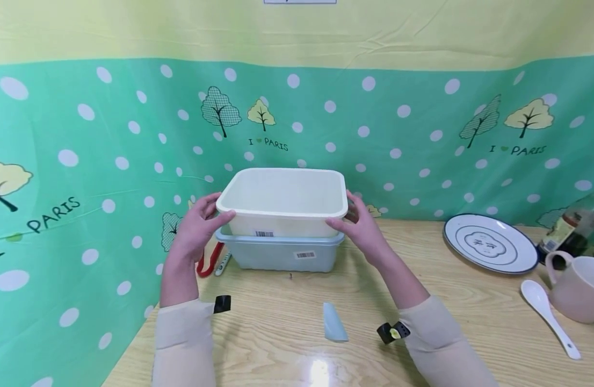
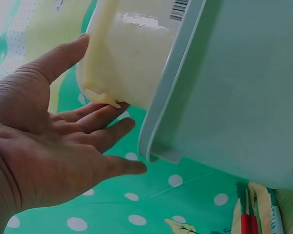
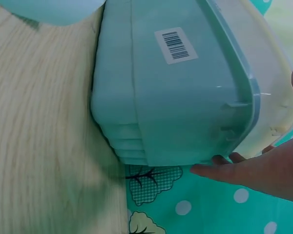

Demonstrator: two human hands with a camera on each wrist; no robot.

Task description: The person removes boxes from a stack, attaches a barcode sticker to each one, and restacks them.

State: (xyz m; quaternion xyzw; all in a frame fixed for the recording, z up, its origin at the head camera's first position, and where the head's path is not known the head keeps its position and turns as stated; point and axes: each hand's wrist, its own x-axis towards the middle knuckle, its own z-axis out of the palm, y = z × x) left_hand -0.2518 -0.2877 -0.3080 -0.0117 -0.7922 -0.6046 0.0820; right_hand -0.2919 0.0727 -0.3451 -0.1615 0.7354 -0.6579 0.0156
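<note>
A white plastic storage bin (image 1: 289, 223) sits nested partway into a light blue storage bin (image 1: 273, 257) on the table; each has a barcode label on its front. My left hand (image 1: 193, 230) holds the white bin's left end, thumb on the front of the rim. In the left wrist view its other fingers spread below the rim, with one fingertip touching the lip. My right hand (image 1: 366, 231) holds the opposite end, thumb at the front corner. The right wrist view shows its fingers under the rim, beside the light blue bin's edge.
A red-handled tool (image 1: 211, 262) and a marker (image 1: 223, 264) lie left of the bins. In front is a light blue scrap (image 1: 334, 322). A plate (image 1: 490, 243), bottle (image 1: 565, 228), pink mug (image 1: 579, 290) and white spoon (image 1: 548, 314) are at right. A patterned curtain (image 1: 398, 134) hangs behind.
</note>
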